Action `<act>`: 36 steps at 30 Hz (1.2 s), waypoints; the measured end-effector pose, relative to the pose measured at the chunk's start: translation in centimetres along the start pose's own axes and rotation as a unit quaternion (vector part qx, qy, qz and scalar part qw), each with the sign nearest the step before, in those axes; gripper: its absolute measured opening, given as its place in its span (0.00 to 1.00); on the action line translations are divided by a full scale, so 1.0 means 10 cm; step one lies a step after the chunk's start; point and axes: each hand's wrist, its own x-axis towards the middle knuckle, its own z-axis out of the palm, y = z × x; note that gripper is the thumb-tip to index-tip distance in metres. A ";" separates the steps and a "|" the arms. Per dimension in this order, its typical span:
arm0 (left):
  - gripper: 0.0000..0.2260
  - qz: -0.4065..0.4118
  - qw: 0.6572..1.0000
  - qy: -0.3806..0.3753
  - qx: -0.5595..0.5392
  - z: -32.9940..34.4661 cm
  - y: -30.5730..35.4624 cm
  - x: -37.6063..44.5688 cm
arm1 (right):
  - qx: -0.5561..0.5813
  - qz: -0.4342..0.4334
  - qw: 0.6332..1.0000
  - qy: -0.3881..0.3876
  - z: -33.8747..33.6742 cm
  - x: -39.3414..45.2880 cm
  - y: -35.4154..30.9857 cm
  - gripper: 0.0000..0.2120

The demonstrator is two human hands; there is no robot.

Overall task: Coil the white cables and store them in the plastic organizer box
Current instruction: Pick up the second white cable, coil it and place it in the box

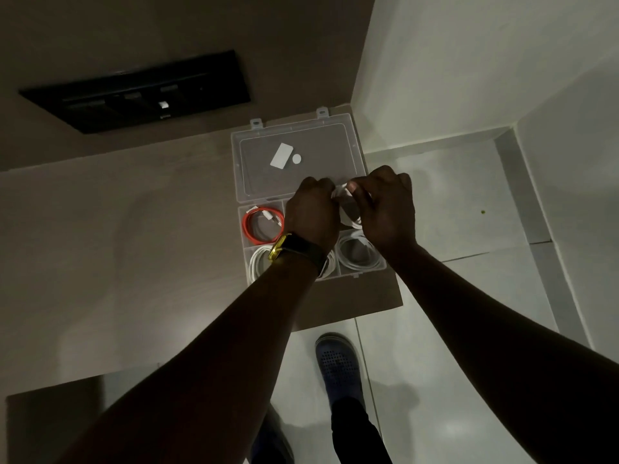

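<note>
Head view: white cable [342, 192] between (pinched) hands [313, 212].

Both hands [351, 209] block the organizer box's [301, 195] back-right compartment; other compartments hold coils.

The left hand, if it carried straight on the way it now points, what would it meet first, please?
Probably the open lid of the organizer box. The left hand points away from the person, holding the white cable together with the right hand, seemingly above the box, so it may pass over the lid.
</note>
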 end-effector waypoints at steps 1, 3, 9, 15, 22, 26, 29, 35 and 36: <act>0.06 0.000 1.000 0.008 -0.003 0.00 0.00 -0.01 | 0.000 0.006 1.000 0.014 0.01 -0.03 0.03 0.12; 0.05 0.000 1.000 0.025 -0.019 0.01 -0.01 -0.03 | 0.014 0.004 0.999 0.039 0.03 -0.06 0.07 0.12; 0.08 0.039 0.999 0.015 -0.034 0.04 -0.12 -0.09 | 0.059 -0.011 0.997 0.043 0.12 -0.12 0.21 0.13; 0.07 0.066 0.996 -0.002 -0.064 0.04 -0.24 -0.13 | 0.067 -0.027 0.997 0.032 0.17 -0.14 0.22 0.17; 0.07 0.031 0.998 -0.008 -0.048 0.12 -0.20 -0.11 | 0.024 -0.090 0.995 -0.017 0.07 -0.24 0.25 0.26; 0.07 0.042 0.998 -0.016 -0.047 0.09 -0.19 -0.10 | -0.014 -0.133 0.988 -0.076 -0.08 -0.36 0.39 0.28; 0.10 0.068 0.996 -0.035 -0.052 0.08 -0.18 -0.12 | -0.010 -0.135 0.987 -0.085 -0.13 -0.34 0.39 0.24; 0.09 0.052 0.995 -0.057 -0.056 0.06 -0.18 -0.09 | 0.158 0.043 0.984 -0.073 -0.14 -0.23 0.34 0.32; 0.08 0.051 0.995 -0.054 -0.060 0.05 -0.18 -0.09 | 0.176 0.058 0.979 -0.086 -0.15 -0.20 0.34 0.35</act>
